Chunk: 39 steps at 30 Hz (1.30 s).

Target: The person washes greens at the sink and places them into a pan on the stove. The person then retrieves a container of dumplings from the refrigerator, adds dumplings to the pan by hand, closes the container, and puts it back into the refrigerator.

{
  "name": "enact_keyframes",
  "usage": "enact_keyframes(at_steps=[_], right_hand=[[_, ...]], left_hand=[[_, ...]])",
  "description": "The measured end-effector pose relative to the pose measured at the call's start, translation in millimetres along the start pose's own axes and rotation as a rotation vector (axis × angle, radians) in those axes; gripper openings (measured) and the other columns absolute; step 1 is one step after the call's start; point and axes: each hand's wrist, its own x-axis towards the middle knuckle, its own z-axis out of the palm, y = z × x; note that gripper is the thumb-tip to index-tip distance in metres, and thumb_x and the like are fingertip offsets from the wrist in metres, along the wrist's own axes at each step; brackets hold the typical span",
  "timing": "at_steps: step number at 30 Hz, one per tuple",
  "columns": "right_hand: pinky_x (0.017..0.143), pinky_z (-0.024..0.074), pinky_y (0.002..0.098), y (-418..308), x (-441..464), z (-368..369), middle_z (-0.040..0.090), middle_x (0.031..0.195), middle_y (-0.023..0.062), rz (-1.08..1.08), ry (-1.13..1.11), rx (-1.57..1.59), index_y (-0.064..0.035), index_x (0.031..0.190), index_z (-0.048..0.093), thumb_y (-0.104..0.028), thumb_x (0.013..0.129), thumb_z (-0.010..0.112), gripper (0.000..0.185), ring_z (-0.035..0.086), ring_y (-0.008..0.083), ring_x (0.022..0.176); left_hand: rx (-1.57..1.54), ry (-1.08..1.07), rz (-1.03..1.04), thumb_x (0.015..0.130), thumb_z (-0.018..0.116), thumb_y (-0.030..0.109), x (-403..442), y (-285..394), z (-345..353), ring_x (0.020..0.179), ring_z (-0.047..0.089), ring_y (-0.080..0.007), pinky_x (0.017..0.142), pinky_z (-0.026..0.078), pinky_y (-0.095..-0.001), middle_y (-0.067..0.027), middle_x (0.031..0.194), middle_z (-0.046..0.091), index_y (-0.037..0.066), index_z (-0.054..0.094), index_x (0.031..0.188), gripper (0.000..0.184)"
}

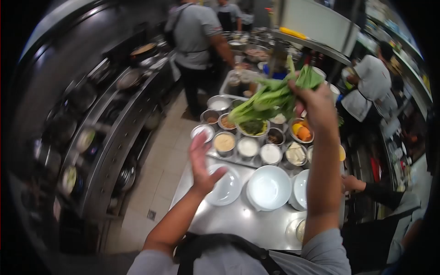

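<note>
My right hand is closed around a bunch of leafy greens with pale stems, held up above the ingredient containers. The stems point to the left and the leaves bunch by my fingers. My left hand is raised over the near-left side of the counter, fingers and thumb apart, with nothing in it. Below it lies a white plate. Beside the plate stand a large white bowl and another white bowl, partly hidden by my right forearm.
Steel tubs of pale powder, white contents, pale slices and orange pieces line the steel counter. A stove range runs along the left. Co-workers stand behind and right; another person's hand reaches in.
</note>
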Motion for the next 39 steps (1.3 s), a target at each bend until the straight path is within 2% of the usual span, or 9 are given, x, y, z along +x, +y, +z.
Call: enact_keyframes(at_steps=[3, 5, 10, 16, 25, 32, 34, 36, 39], right_hand=[[0.034, 0.0368, 0.0230, 36, -64, 84, 0.057, 0.065, 0.0037, 0.177, -0.149, 0.383, 0.0007, 0.093, 0.061, -0.012, 0.079, 0.068, 0.021, 0.047, 0.0099, 0.038], [0.033, 0.0373, 0.0236, 71, -100, 131, 0.058, 0.070, 0.0053, 0.352, -0.245, 0.579, -0.0003, 0.097, 0.060, -0.012, 0.080, 0.067, 0.022, 0.048, 0.0107, 0.038], [0.033, 0.0339, 0.0211, 117, -165, 209, 0.060, 0.073, 0.0039, 0.632, -0.389, 0.524, -0.0017, 0.100, 0.059, -0.013, 0.080, 0.067, 0.024, 0.049, 0.0099, 0.039], [0.064, 0.0421, 0.0248, 129, -205, 309, 0.063, 0.094, 0.0068, 0.557, -0.222, 0.415, -0.0050, 0.105, 0.059, -0.018, 0.088, 0.059, 0.022, 0.058, 0.0115, 0.087], [0.081, 0.0459, 0.0371, 145, -240, 510, 0.061, 0.091, 0.0117, 0.630, -0.081, 0.787, -0.0048, 0.100, 0.050, -0.019, 0.094, 0.049, 0.016, 0.061, 0.0246, 0.086], [0.058, 0.0447, 0.0295, 81, -240, 634, 0.055, 0.078, 0.0035, 0.392, -0.241, 0.864, -0.0082, 0.104, 0.051, -0.021, 0.095, 0.048, 0.016, 0.050, 0.0136, 0.063], [0.051, 0.0426, 0.0239, 66, -250, 662, 0.054, 0.078, 0.0024, 0.174, -0.468, 0.387, -0.0084, 0.106, 0.052, -0.018, 0.088, 0.058, 0.022, 0.045, 0.0077, 0.057], [0.056, 0.0469, 0.0289, 48, -278, 695, 0.056, 0.087, 0.0048, -0.345, -0.824, 0.009, -0.0102, 0.110, 0.054, -0.016, 0.077, 0.069, 0.037, 0.054, 0.0154, 0.062], [0.064, 0.0499, 0.0360, 48, -315, 734, 0.056, 0.098, 0.0089, -0.647, -1.097, -0.123, -0.0113, 0.113, 0.054, -0.014, 0.071, 0.073, 0.046, 0.061, 0.0269, 0.076]], left_hand=[[-0.292, 0.132, 0.114, 0.076, 0.072, 0.046, 2, 28, 6, 0.135, 0.027, -0.0282, 0.109, 0.023, -0.0435, -0.0167, 0.144, 0.028, 0.004, 0.013, 0.143, 0.099], [-0.360, 0.233, 0.140, 0.088, 0.062, 0.034, -11, 40, -17, 0.129, 0.037, -0.0288, 0.107, 0.030, -0.0418, -0.0190, 0.139, 0.035, 0.003, 0.022, 0.139, 0.072], [-0.459, 0.551, -0.393, 0.094, 0.052, 0.023, -61, 57, -90, 0.094, 0.060, -0.0270, 0.083, 0.051, -0.0384, -0.0169, 0.101, 0.059, 0.001, 0.047, 0.110, 0.028], [-0.627, 0.826, -0.551, 0.094, 0.052, 0.024, -79, 59, -194, 0.088, 0.060, -0.0272, 0.078, 0.052, -0.0400, -0.0151, 0.092, 0.058, 0.001, 0.049, 0.099, 0.024], [-0.587, 1.093, -0.496, 0.092, 0.056, 0.023, -129, 66, -422, 0.087, 0.060, -0.0253, 0.079, 0.051, -0.0402, -0.0142, 0.092, 0.059, 0.003, 0.050, 0.096, 0.021], [-0.440, 1.300, -0.407, 0.089, 0.060, 0.023, -176, 108, -579, 0.084, 0.062, -0.0246, 0.076, 0.052, -0.0398, -0.0139, 0.090, 0.063, 0.004, 0.054, 0.093, 0.020], [-0.365, 1.297, -0.424, 0.089, 0.060, 0.023, -181, 124, -603, 0.081, 0.062, -0.0240, 0.075, 0.052, -0.0389, -0.0130, 0.086, 0.063, 0.003, 0.056, 0.093, 0.020], [-0.310, 1.246, -0.471, 0.089, 0.059, 0.024, -182, 135, -612, 0.082, 0.062, -0.0229, 0.075, 0.052, -0.0379, -0.0126, 0.087, 0.063, 0.003, 0.056, 0.095, 0.022], [-0.298, 1.136, -0.518, 0.093, 0.053, 0.034, -183, 140, -625, 0.091, 0.060, -0.0193, 0.081, 0.048, -0.0328, -0.0108, 0.100, 0.061, 0.004, 0.056, 0.102, 0.031]])
